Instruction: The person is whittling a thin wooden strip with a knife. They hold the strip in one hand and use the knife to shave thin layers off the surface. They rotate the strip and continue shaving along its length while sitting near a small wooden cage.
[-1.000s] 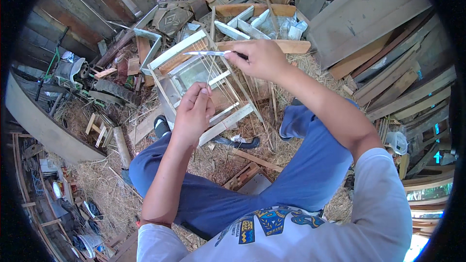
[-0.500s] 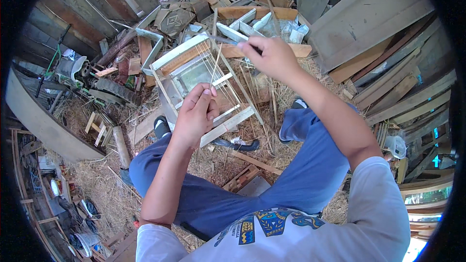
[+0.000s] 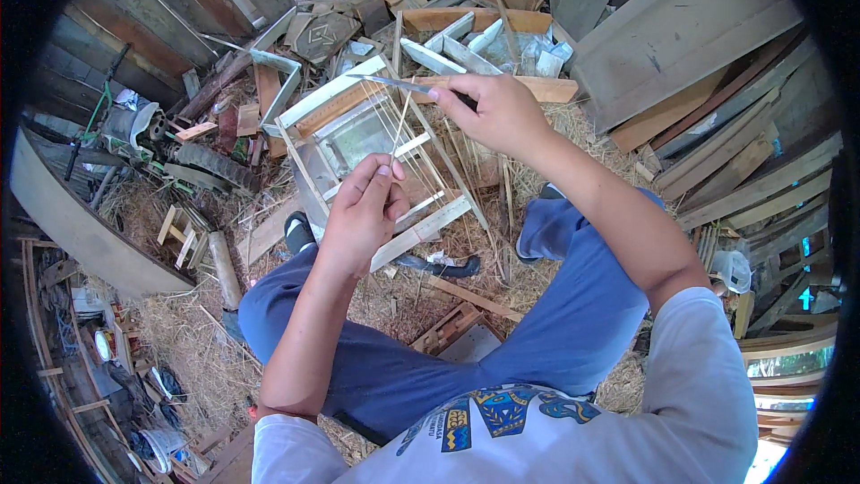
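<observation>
My left hand point(image 3: 363, 206) pinches the lower end of a thin wooden stick point(image 3: 401, 125), which slants up and slightly right. Closed around a knife, my right hand point(image 3: 497, 112) is farther off and to the right. The knife's narrow blade point(image 3: 390, 82) points left, close to the stick's upper end; whether they touch I cannot tell. Beneath both hands stands a pale wooden frame point(image 3: 421, 237) with thin slats or strings across it and a clear panel point(image 3: 354, 142) inside. Part of it is hidden by my left hand.
Straw point(image 3: 376, 300) covers the ground around my legs. Scrap wood point(image 3: 448, 54) is heaped behind the frame. A wheeled machine point(image 3: 202, 166) stands at left beside a curved board point(image 3: 85, 237). Long planks point(image 3: 726, 161) and a large panel point(image 3: 672, 36) lean at right.
The knife in my right hand has swung, and its blade now shows clearly above the stick, pointing left. My left hand and the stick have barely moved.
</observation>
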### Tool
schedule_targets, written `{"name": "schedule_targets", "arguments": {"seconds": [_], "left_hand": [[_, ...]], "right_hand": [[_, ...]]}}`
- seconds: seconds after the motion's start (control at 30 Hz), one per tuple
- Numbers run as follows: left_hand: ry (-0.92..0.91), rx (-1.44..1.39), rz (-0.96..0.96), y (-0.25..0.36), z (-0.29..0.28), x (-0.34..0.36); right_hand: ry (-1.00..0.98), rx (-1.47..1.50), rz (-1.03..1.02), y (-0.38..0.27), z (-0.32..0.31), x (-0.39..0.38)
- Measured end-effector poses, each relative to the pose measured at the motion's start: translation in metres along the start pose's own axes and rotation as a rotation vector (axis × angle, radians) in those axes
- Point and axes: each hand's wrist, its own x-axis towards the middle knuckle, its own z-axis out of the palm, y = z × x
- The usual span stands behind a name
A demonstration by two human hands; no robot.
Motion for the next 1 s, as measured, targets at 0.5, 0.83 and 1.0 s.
{"name": "schedule_targets", "arguments": {"seconds": [0.5, 0.83, 1.0], "left_hand": [[0.135, 0.216, 0.209, -0.014, 0.000, 0.005], [0.221, 0.215, 0.308, -0.018, -0.002, 0.011], [0.253, 0.208, 0.328, -0.020, -0.004, 0.009]], "right_hand": [[-0.012, -0.020, -0.072, 0.001, 0.008, -0.002], [-0.011, -0.107, -0.226, -0.015, 0.020, -0.017], [0.027, -0.138, -0.274, -0.021, 0.022, -0.015]]}}
